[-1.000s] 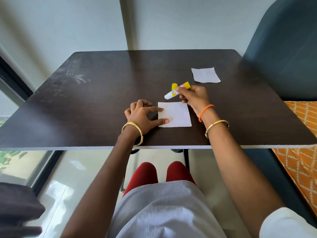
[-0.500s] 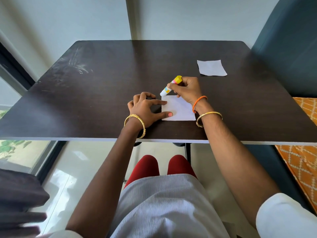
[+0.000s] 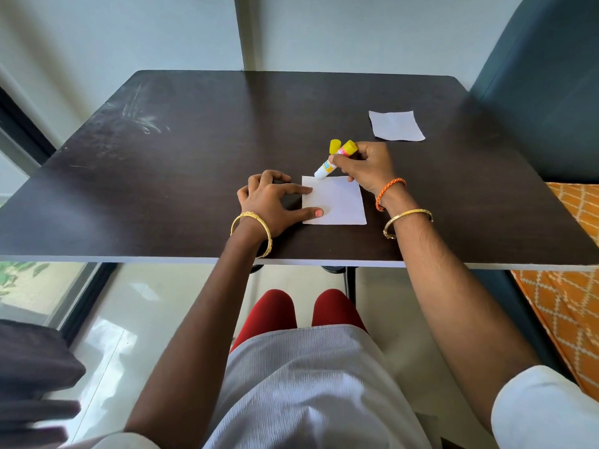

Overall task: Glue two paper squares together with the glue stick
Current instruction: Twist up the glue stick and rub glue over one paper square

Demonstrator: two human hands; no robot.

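Note:
A white paper square [image 3: 337, 202] lies flat on the dark table [image 3: 194, 150] near its front edge. My left hand [image 3: 272, 202] presses its index finger and thumb on the square's left edge. My right hand [image 3: 366, 165] grips an uncapped glue stick [image 3: 327, 165] with a white body and yellow end; the tip touches the square's top left corner. A yellow cap [image 3: 334, 146] stands on the table just behind the stick. The second white paper square [image 3: 396, 125] lies farther back on the right, untouched.
A dark blue chair back [image 3: 544, 92] stands at the table's right. An orange patterned cushion [image 3: 570, 286] lies below it. A window frame runs along the left, and a dark object [image 3: 32, 377] sits at the lower left.
My right hand has brought the glue stick's tip down on the near square's top left corner. The left hand keeps holding the paper down.

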